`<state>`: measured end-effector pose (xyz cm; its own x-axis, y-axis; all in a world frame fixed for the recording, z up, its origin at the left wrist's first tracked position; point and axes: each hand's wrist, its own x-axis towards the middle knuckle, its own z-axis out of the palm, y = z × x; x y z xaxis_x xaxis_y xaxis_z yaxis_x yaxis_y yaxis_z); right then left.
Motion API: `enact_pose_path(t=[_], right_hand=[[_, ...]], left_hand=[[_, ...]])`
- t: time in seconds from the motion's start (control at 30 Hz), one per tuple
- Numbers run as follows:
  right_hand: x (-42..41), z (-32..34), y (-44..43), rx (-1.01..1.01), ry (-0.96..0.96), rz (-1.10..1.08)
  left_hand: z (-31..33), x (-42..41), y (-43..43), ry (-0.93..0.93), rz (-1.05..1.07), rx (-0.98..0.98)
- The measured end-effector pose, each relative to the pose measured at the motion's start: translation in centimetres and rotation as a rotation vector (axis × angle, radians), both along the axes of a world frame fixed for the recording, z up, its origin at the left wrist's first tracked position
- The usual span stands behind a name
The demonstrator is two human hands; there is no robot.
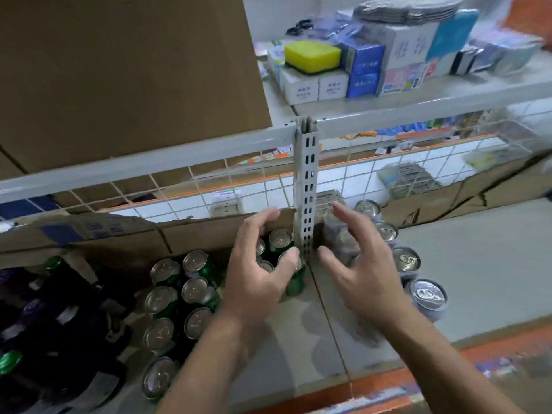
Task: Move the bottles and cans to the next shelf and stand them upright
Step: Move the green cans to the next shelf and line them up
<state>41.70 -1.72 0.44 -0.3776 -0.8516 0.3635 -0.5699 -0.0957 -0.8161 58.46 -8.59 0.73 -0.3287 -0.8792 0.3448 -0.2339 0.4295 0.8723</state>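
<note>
Several green cans (195,289) stand upright on the left shelf section, with dark bottles (44,318) at the far left. On the right shelf section (478,264), several silver-blue cans (430,295) stand upright in a row along the left side. My left hand (263,264) hovers over the green cans beside the shelf post, fingers spread and curled, thumb touching one can top. My right hand (358,258) is spread open just right of the post, above the rear silver-blue cans, which it partly hides. Neither hand clearly holds anything.
A perforated white post (307,186) divides the two shelf sections. Torn cardboard (119,231) and a wire grid (373,171) back the shelf. The upper shelf carries a big cardboard box (119,70), small boxes and a yellow sponge (312,55). An orange strip (448,369) edges the front.
</note>
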Motion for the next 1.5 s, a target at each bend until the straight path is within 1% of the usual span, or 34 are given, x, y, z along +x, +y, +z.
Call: enact_pose_path(t=[0.07,0.1,0.17,0.27,0.33,0.4,0.47,0.57,0.63,0.73,0.83,0.93,1.03,1.1,1.17,1.23,1.27,1.33,1.37,1.43,1.5], right_hand=[[-3.3,1.6,1.8,-0.002,0.123,-0.048],[-5.0,1.9,2.9,0.011,0.154,-0.090],[-9.0,2.2,5.7,0.039,0.156,-0.207],[-16.1,1.9,11.0,0.079,0.095,-0.425],[-21.8,1.3,15.5,0.104,0.010,-0.582],[-25.8,0.8,18.2,0.135,-0.068,-0.663],[-31.4,-0.3,21.6,0.167,-0.136,-0.764],[-41.1,-3.4,25.2,0.234,-0.241,-0.892],[-48.2,-6.3,26.9,0.315,-0.315,-0.930],[-57.7,-10.3,28.2,0.435,-0.442,-0.926],[-65.1,-11.9,27.7,0.514,-0.475,-0.899],[-70.7,-12.3,25.8,0.554,-0.465,-0.887],[-73.9,-13.8,23.6,0.604,-0.458,-0.863],[-75.1,-15.1,22.5,0.599,-0.473,-0.929],[-75.7,-16.2,22.3,0.514,-0.585,-0.962],[-75.6,-16.8,22.8,0.369,-0.739,-0.962],[-75.0,-16.3,23.2,0.301,-0.768,-0.962],[-73.8,-16.2,23.8,0.237,-0.691,-0.944],[-72.9,-15.9,24.0,0.193,-0.660,-0.889],[-71.3,-15.2,23.2,0.145,-0.596,-0.701],[-69.8,-14.8,21.4,0.173,-0.464,-0.497]], left_hand=[[2.7,-2.5,0.2,0.010,-0.104,-0.030],[3.5,-4.1,0.6,0.022,-0.152,-0.041],[4.3,-8.0,1.7,0.023,-0.262,-0.045],[4.7,-15.7,5.2,0.011,-0.426,-0.039],[4.3,-22.3,9.2,0.006,-0.535,-0.048],[3.5,-27.4,11.7,-0.015,-0.607,-0.037],[2.0,-34.5,14.3,-0.040,-0.677,0.028],[-1.0,-45.2,16.3,-0.105,-0.672,0.104],[-3.3,-52.0,17.3,-0.138,-0.660,0.167],[-6.5,-61.3,18.5,-0.222,-0.646,0.250],[-8.5,-68.1,19.6,-0.295,-0.604,0.307],[-9.3,-71.3,20.7,-0.347,-0.550,0.341],[-9.9,-72.7,21.1,-0.394,-0.495,0.400],[-10.2,-73.1,20.7,-0.427,-0.477,0.409],[-10.4,-73.4,20.0,-0.448,-0.444,0.412],[-10.3,-73.7,19.4,-0.439,-0.409,0.415],[-10.2,-73.7,19.2,-0.422,-0.397,0.412],[-9.7,-73.9,18.7,-0.378,-0.376,0.398],[-9.4,-74.0,18.4,-0.347,-0.361,0.391],[-8.4,-73.7,17.7,-0.263,-0.300,0.384],[-7.1,-72.9,16.7,-0.166,-0.217,0.379]])
